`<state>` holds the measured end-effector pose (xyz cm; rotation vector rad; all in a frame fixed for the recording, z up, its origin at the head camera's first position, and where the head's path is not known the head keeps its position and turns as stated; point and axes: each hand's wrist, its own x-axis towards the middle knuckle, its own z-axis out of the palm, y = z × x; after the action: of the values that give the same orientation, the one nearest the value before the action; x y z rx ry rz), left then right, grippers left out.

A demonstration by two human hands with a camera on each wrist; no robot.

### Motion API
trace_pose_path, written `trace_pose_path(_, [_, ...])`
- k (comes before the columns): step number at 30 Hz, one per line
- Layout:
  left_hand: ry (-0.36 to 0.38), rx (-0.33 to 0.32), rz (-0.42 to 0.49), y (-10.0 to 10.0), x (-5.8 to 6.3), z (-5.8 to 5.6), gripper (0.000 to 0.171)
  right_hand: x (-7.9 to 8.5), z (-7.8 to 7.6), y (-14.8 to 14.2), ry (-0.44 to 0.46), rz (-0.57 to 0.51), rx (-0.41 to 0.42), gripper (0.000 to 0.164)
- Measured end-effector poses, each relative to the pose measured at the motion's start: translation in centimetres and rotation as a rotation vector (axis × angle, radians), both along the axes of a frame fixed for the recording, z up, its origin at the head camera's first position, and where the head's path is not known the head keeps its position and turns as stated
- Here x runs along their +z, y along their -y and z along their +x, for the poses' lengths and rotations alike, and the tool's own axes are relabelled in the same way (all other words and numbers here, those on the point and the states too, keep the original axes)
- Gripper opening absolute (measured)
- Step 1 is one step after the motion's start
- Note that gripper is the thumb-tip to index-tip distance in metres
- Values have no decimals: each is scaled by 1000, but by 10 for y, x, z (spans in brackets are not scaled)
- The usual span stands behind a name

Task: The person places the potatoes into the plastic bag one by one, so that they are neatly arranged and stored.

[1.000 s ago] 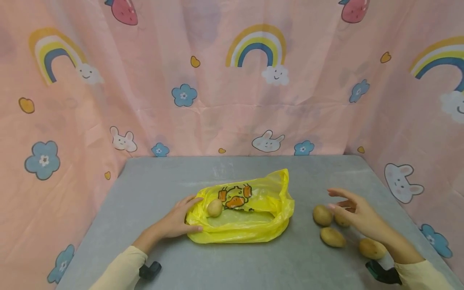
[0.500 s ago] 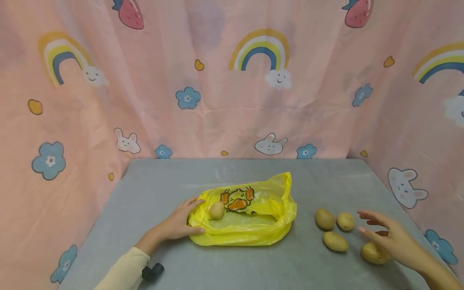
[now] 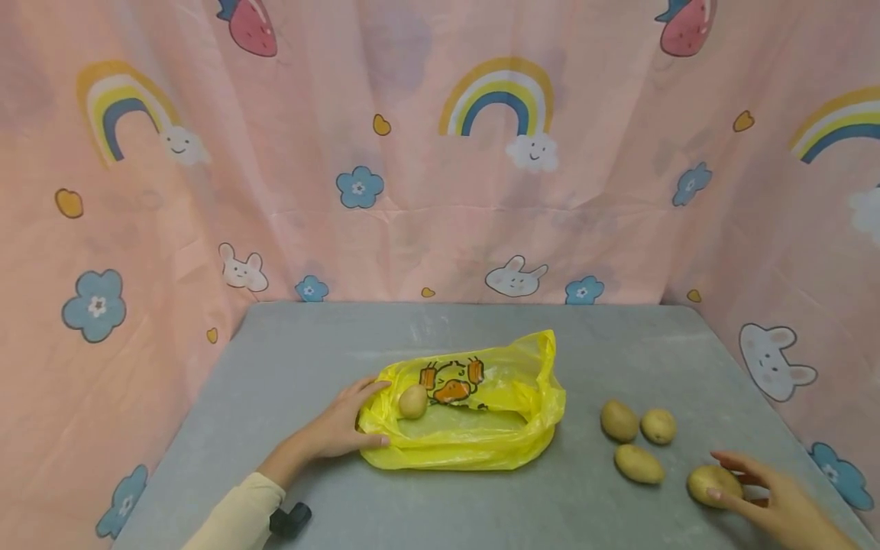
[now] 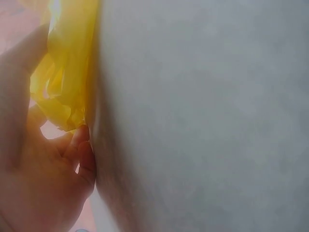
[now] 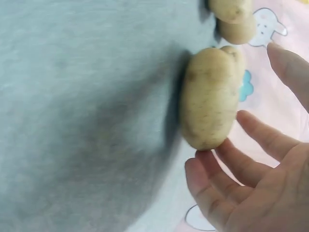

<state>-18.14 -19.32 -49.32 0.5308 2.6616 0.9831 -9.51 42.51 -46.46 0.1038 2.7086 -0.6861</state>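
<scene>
A yellow plastic bag (image 3: 467, 451) with a duck print lies mouth up on the grey table, one potato (image 3: 413, 402) inside its left end. My left hand (image 3: 347, 422) holds that end, thumb at the near rim and fingers at the far side. In the left wrist view the yellow plastic (image 4: 72, 53) runs between thumb and fingers. My right hand (image 3: 773, 489) is spread about the nearest potato (image 3: 711, 486) on the right. Seen from the right wrist, fingertips reach the end of this potato (image 5: 210, 99), while the thumb stands apart from it.
Left of the right hand lie a darker potato (image 3: 619, 421), a small round potato (image 3: 658, 425) and an oval potato (image 3: 638, 464). A pink patterned curtain (image 3: 412, 229) hangs behind and beside the grey table (image 3: 330, 328).
My right hand has moved from over the group of potatoes, rightward and nearer, down to the nearest potato. The left hand stays at the bag. The head view has shifted slightly.
</scene>
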Motion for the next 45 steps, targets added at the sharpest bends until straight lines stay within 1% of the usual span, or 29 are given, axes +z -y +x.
trace_pose_path(6, [-5, 2, 2, 2, 1, 1, 91, -14, 2, -6, -53, -35, -6, 78])
trace_pose_path(9, [-6, 4, 11, 3, 2, 2, 91, -19, 0, -8, -40, -61, -9, 78])
trace_pose_path(13, [-16, 1, 3, 3, 0, 2, 90, -22, 0, -9, -7, -71, -38, 79])
trace_pose_path(16, [-15, 1, 0, 2, -1, 3, 91, -21, 1, -9, -14, -47, -42, 78])
trace_pose_path(19, [-9, 5, 4, 1, -1, 3, 91, -19, 3, -7, -23, 26, -29, 80])
trace_pose_path(22, [2, 9, 0, 1, -1, 3, 90, -17, 4, -3, 0, 103, -23, 84])
trace_pose_path(24, [4, 12, 2, 2, -1, 3, 90, -15, 4, -1, 30, 127, -33, 89])
trace_pose_path(26, [5, 11, 1, 1, -1, 2, 90, -14, 3, 1, 45, 130, -46, 91])
trace_pose_path(32, [11, 1, -3, 0, 1, 1, 90, -14, 3, 4, 49, 103, -97, 96])
trace_pose_path(39, [11, 5, -11, 0, 2, 3, 90, -20, 1, 6, 72, 141, -160, 112])
trace_pose_path(41, [10, 8, -17, -1, 2, 2, 90, -23, 1, 5, 73, 146, -171, 114])
trace_pose_path(45, [6, 9, -19, -1, 0, 1, 90, -20, 1, 7, 75, 136, -188, 112])
